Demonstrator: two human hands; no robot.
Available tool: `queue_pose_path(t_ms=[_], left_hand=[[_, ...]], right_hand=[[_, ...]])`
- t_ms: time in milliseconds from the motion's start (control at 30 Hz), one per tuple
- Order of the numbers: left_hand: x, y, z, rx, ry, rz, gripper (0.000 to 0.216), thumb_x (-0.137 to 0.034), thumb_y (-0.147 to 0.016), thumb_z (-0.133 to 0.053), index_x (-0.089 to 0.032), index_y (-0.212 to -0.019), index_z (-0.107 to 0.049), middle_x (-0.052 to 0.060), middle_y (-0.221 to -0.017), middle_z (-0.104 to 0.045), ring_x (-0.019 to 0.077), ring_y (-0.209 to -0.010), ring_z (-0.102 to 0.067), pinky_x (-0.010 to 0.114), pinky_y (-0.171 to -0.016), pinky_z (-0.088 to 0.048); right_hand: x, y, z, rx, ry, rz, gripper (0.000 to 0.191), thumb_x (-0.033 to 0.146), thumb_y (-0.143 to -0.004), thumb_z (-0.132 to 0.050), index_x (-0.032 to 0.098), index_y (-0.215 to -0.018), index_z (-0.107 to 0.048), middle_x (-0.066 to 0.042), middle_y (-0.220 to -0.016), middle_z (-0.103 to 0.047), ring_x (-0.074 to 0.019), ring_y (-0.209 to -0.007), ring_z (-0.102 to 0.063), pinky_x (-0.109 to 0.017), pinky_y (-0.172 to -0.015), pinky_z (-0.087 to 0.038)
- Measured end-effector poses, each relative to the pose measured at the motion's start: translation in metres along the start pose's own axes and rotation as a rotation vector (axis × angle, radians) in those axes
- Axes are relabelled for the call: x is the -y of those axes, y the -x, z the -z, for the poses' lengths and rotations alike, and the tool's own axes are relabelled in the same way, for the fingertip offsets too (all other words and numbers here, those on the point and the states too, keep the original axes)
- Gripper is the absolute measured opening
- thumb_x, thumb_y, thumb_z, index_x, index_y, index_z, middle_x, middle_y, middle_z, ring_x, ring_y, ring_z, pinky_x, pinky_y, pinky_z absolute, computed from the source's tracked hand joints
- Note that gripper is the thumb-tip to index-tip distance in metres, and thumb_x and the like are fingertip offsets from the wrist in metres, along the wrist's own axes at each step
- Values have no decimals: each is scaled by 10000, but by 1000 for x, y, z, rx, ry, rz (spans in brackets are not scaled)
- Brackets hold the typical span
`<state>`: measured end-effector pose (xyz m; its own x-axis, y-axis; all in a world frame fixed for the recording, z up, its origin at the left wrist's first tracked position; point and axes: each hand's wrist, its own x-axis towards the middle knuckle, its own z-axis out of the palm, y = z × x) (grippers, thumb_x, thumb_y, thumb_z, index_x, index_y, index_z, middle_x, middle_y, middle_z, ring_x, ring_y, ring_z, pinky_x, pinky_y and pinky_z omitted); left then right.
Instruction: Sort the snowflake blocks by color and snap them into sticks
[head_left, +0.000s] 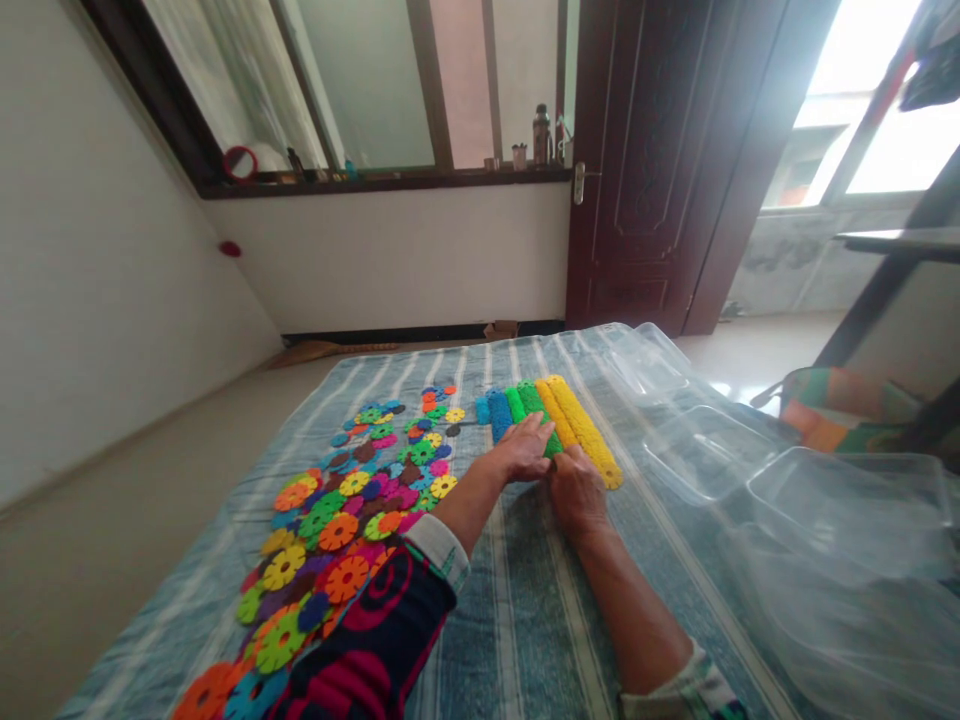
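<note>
Left hand (525, 450) released, lying flat across the side-by-side rolls of stacked blue, green, orange and yellow plastic snowflake discs (577, 425), mid-way up the blue striped bedspread (525, 620); right hand (577, 490) at their near ends, grasp cannot be told; rolls judged light, loose-jointed, apt to buckle; take by both ends, pressing inward.

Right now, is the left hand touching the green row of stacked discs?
Touching. The head view shows the left hand lying over the near end of the green row, with no gap visible.
</note>
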<state>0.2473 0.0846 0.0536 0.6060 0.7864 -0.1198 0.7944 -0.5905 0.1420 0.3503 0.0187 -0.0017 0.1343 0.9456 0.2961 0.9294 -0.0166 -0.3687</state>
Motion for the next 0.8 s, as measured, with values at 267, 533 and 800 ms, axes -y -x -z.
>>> queue_pose_path(t_ms=[267, 533, 800], left_hand=[[-7, -4, -1, 84, -19, 35, 670, -358, -862, -390, -93, -1455, -221, 180, -1567, -103, 275, -1450, -90, 476, -1151, -187], [-8, -7, -10, 82, -28, 72, 673, -413, -891, -347, -76, -1457, -209, 174, -1574, -46, 281, -1453, -46, 479, -1159, -147], [-6, -10, -15, 64, -27, 60, 658, -399, -899, -322, -83, -1462, -193, 178, -1574, -54, 281, -1452, -60, 481, -1155, -160]], right_hand=[[0, -2, 2, -19, -52, -34, 212, 119, -895, -451, 157, -797, -635, -79, -920, -634, -161, -845, -559, -247, -702, -333], [1, 0, 4, -76, -96, -34, 207, 69, -872, -419, 161, -863, -605, -73, -921, -612, -157, -832, -533, -240, -699, -327], [2, 1, 5, -61, -74, -58, 220, 60, -858, -401, 166, -842, -593, -74, -914, -602, -155, -797, -530, -248, -666, -324]])
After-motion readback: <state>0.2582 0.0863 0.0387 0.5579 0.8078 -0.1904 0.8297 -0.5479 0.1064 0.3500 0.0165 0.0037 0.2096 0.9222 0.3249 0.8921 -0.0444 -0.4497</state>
